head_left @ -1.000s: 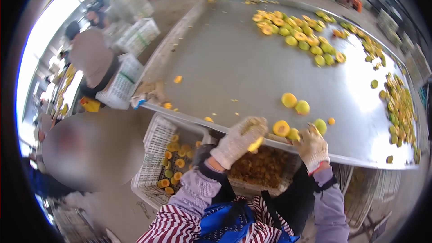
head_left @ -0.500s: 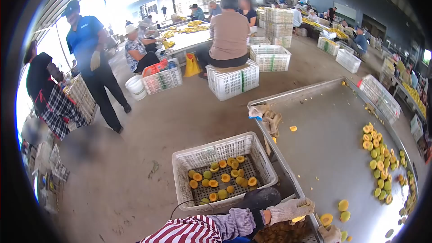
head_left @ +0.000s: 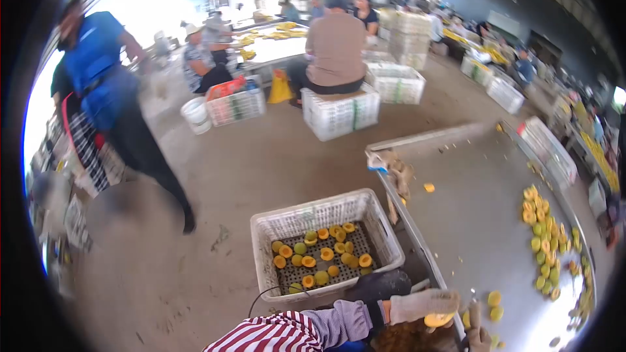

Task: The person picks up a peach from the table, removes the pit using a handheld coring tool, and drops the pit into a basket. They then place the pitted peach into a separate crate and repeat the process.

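Note:
My left hand (head_left: 425, 305), in a pale work glove under a striped sleeve, is closed on a yellow-fleshed peach half (head_left: 439, 320) at the near edge of the metal table (head_left: 456, 205). Just right of it is my gloved right hand (head_left: 478, 334), partly cut off by the bottom of the view. Its fingers look closed, with a thin bit of something at their tip that I cannot make out. A few peach halves (head_left: 494, 298) lie beside the right hand. Farther right, many peach halves (head_left: 544, 238) are heaped along the table's far side.
Left of the table stands a white plastic crate (head_left: 274, 221) holding several peach halves. Crumpled gloves (head_left: 399, 176) lie on the table's left corner. A person in blue (head_left: 98, 58) is at the left; another person sits on an upturned crate (head_left: 342, 114) ahead.
The peach half at my left hand shows more fully. My right hand has risen, a finger pointing up beside the left. The person in blue has come closer, and the view has shifted slightly.

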Motion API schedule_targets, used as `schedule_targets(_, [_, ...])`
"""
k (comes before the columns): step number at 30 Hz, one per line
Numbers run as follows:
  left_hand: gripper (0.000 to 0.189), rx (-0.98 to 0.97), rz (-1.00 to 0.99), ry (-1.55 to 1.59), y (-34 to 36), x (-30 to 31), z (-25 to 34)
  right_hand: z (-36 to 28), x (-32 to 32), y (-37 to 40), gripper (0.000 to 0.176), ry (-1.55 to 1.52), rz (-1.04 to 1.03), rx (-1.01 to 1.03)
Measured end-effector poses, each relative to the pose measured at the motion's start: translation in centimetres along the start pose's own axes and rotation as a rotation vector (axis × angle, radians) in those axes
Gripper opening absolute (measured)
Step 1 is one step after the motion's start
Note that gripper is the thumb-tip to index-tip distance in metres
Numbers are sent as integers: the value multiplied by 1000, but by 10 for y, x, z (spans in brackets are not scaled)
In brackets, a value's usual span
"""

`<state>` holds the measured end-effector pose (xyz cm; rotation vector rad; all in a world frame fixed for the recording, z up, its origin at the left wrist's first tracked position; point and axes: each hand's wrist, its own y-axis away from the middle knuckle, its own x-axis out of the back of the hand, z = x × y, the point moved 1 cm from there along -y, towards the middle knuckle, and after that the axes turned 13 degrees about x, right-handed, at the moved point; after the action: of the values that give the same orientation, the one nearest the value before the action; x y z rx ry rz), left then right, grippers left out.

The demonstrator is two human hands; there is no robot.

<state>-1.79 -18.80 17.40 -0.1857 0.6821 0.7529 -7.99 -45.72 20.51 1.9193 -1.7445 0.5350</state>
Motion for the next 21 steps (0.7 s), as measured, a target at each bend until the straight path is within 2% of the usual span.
schedule_targets(1, [45,51,-104,-47,19,-26,44,11,-8,7,37,-122,-10,-1])
schedule_targets(2, [45,68,-288,-34,23,-32,63,24,-16,18,36,-194,-16,-7])
schedule_targets(3, [43,97,-278,24,37,-50,91,-48,-27,33,37,-348,-8,73])
schedule_targets(4, [41,231,-222,16,40,-55,96,-37,-32,48,41,-284,-2,75])
schedule_targets(6, [43,328,-223,-23,34,-57,94,-68,-41,63,36,-314,82,30])
schedule_targets(7, [45,376,-225,-42,31,-58,93,-110,-35,65,48,-259,115,28])
schedule_targets(8, [43,251,-208,71,29,-60,80,-105,-38,68,57,-210,164,110])
schedule_targets(10, [43,465,-286,348,16,-47,48,-96,-45,76,75,-94,269,268])
schedule_targets(12, [49,353,-261,300,23,-71,55,-105,-47,85,66,-27,375,218])
schedule_targets(13, [54,359,-227,283,25,-74,61,-117,-44,79,61,14,348,180])
schedule_targets(15, [56,387,-285,249,22,-75,58,-116,-47,83,48,2,328,93])
schedule_targets(17, [57,382,-289,193,20,-77,52,-121,-45,87,45,63,392,153])
schedule_targets(19, [58,224,-124,61,17,-79,50,-125,-45,91,44,82,440,184])
schedule_targets(20, [58,230,-125,62,14,-81,48,-126,-46,95,43,-78,457,72])
schedule_targets(21, [60,189,0,-2,13,-81,46,-128,-47,98,42,-239,472,-41])
